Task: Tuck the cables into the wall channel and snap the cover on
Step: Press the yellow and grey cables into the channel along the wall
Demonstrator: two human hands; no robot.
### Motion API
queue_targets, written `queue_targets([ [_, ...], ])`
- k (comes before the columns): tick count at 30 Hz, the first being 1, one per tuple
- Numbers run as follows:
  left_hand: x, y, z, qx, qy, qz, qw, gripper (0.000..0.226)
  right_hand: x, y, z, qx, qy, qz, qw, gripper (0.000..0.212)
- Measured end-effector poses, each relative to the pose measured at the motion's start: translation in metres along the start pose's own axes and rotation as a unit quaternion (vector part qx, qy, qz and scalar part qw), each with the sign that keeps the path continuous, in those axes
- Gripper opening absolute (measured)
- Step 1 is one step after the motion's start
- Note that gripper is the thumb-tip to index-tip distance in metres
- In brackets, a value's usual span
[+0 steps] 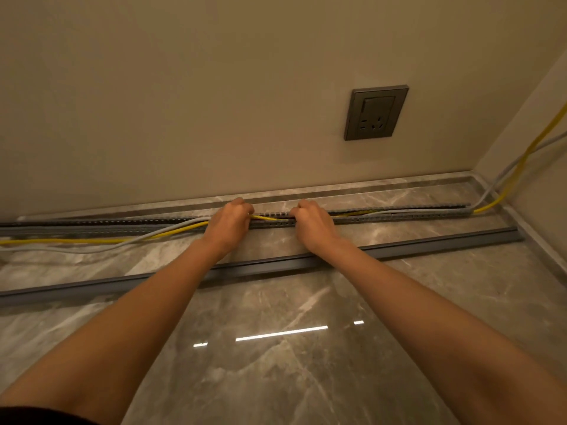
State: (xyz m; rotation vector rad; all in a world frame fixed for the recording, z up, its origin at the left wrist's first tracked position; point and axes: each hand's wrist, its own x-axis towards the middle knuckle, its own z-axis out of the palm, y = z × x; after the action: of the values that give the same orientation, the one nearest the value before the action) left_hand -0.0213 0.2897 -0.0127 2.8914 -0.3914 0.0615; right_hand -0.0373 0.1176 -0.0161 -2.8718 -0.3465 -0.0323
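Your left hand [228, 222] has its fingers curled, pinching the yellow cable [266, 218] at the channel [399, 213]. Your right hand [313, 223] has its fingers curled down on the same run, but I can't tell what they grip. Right of your hands both cables sit inside the channel. Left of them the yellow and the grey cable [171, 230] lie loose on the floor [276, 363].

Risks:
- The round, springy jackets could pop back out through the slotted comb walls.
- Any loop riding the rim would likely stop the cover seating.

The cover [429, 245] is a long, thin grey U-profile lying parallel, between you and the channel. It will probably flex, so start at one end. The glossy marble is slick, so the channel could slide if it's unfixed.
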Motion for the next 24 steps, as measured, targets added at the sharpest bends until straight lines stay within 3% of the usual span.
queue_targets([
  [7, -0.01, -0.055, -0.015, 0.067, -0.04, -0.06, 0.995, 0.023, 0.018, -0.051, 0.012, 0.036, -0.008, -0.017, 0.999, 0.031],
  [13, -0.013, -0.085, -0.019, 0.057, -0.06, -0.063, 0.995, 0.018, 0.03, -0.07, 0.022, 0.028, 0.011, 0.009, 1.0, 0.026],
  [19, -0.009, -0.095, -0.031, 0.135, -0.038, 0.029, 0.99, 0.017, 0.037, -0.074, 0.025, 0.022, 0.027, 0.036, 0.999, 0.023],
  [24, -0.004, -0.102, -0.032, 0.191, 0.058, 0.125, 0.972, 0.026, 0.04, -0.074, 0.029, 0.014, 0.035, 0.05, 0.998, 0.021],
])
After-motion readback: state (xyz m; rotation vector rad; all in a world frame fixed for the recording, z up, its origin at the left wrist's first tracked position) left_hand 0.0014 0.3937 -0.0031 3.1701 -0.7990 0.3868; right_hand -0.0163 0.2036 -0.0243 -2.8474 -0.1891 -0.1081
